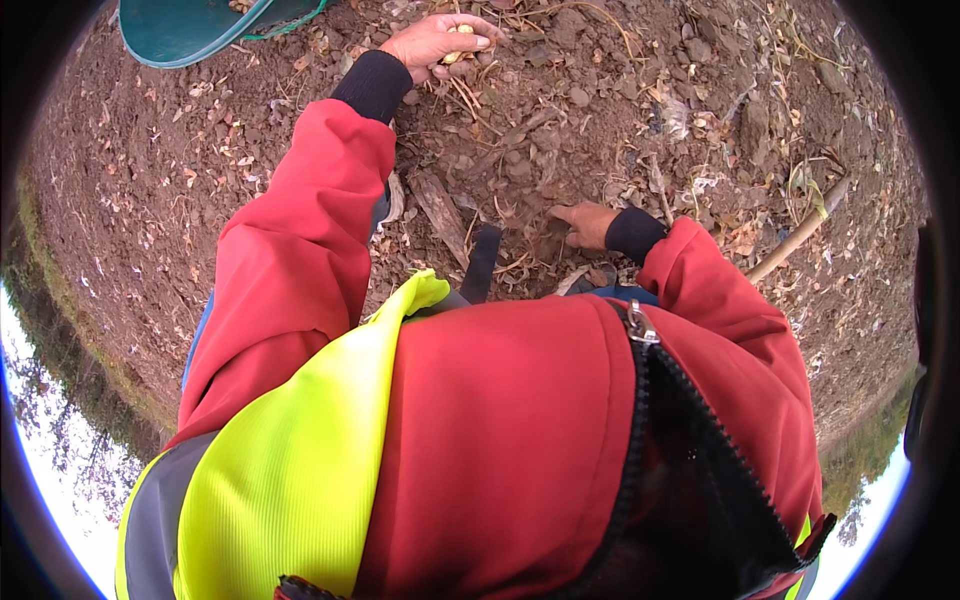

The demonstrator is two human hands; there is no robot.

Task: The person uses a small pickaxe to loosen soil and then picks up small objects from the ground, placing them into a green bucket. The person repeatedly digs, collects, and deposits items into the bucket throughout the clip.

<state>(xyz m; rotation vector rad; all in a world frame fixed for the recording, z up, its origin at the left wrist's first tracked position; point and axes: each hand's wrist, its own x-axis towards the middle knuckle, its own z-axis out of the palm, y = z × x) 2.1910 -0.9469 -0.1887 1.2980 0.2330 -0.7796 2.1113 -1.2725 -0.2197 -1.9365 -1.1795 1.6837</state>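
Observation:
Several pale, light-yellow pods that look like unshelled peanuts lie in my left hand, its fingers curled around them just above the soil. My left arm reaches far forward, near the bucket. Closer to my body, my right hand is low at the brown soil, index finger pointing left and apart from the thumb. I see nothing held in it, though its palm side is hidden. Dry roots and stalks lie beside those fingertips.
A teal plastic bucket stands at the upper left with a little inside. A weathered piece of wood and a dark strap are between my arms. A wooden stick slants at the right. Dry leaves and clods litter the ground.

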